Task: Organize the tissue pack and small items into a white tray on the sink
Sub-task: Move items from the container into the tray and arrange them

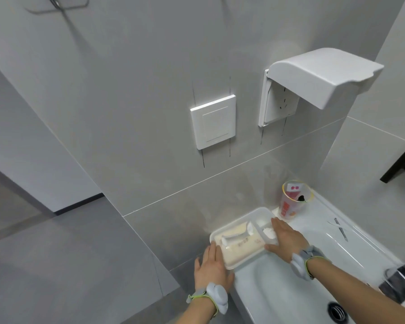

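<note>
resting at the far left corner of the glossy white ceramic sink (290, 284), against the grey tiled wall (126, 113): a shallow white rectangular plastic tray (237, 224) split by a divider into a large and a small compartment. lying flat in the large compartment, a cream-coloured soft tissue pack (241, 247) with a white tissue sticking up from its top. sitting in the small compartment, small white items (268, 231), too blurred to tell apart. pressing flat against the tray's near left end, the left hand (212, 267), fingers straight and together, gripping nothing. laid over the tray's right side, the right hand (287, 239), fingers straight and reaching toward the small compartment, thumb against the tray's near edge; holding nothing that shows. strapped on both wrists, grey bands with pale rounded devices. standing just behind the tray on the sink rim, a clear plastic cup (292, 199) holding a red and white tube. mounted on the wall above, a flat white square switch plate (213, 121) and a white socket with its splash cover (323, 73) flipped up. showing at lower right, the dark drain (337, 312).
</note>
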{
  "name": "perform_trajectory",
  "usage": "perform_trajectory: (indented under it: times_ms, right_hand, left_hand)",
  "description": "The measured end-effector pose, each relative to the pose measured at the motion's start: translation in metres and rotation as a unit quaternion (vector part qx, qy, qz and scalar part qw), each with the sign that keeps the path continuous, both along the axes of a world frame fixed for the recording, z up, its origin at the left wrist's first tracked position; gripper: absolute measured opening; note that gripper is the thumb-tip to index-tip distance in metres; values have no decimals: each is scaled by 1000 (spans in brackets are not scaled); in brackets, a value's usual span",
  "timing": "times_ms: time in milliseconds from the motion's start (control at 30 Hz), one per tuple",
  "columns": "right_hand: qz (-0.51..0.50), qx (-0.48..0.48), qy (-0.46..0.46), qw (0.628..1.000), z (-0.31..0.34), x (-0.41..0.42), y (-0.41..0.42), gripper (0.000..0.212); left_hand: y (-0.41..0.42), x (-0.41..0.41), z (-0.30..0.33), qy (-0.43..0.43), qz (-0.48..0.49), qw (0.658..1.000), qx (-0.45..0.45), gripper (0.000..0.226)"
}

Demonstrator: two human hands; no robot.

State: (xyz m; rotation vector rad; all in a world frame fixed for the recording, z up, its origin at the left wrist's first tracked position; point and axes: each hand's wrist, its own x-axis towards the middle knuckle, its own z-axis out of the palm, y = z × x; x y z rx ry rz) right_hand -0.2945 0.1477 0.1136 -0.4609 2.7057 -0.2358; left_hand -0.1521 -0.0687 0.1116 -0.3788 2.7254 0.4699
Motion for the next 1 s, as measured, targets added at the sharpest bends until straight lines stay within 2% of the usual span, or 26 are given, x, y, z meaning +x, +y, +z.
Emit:
perform_trajectory:
  times_ms: [167,333,533,667,800,1000]
  right_hand:
    - [-7,-30,-5,1000,-6,5,0,91]
    - [-10,-22,-5,1000,-5,4,-1,91]
    - [-61,-41,54,996,-20,30,-1,86]
    - [-108,-75,76,988,-29,52,-14,92]
    - [-175,-126,59,975,-30,57,-26,104]
    - [-198,-158,59,966,-36,58,-29,105]
  left_hand:
    - [-1,8,-4,-13,-2,1000,15,98]
    - [-3,2,4,-35,-5,999,34,104]
    - [9,11,9,-23,-52,998,1,83]
    - [34,8,6,-23,-100,995,16,82]
    - [50,1,4,-42,-127,991,9,81]
    - [49,0,1,-39,-152,987,-21,79]
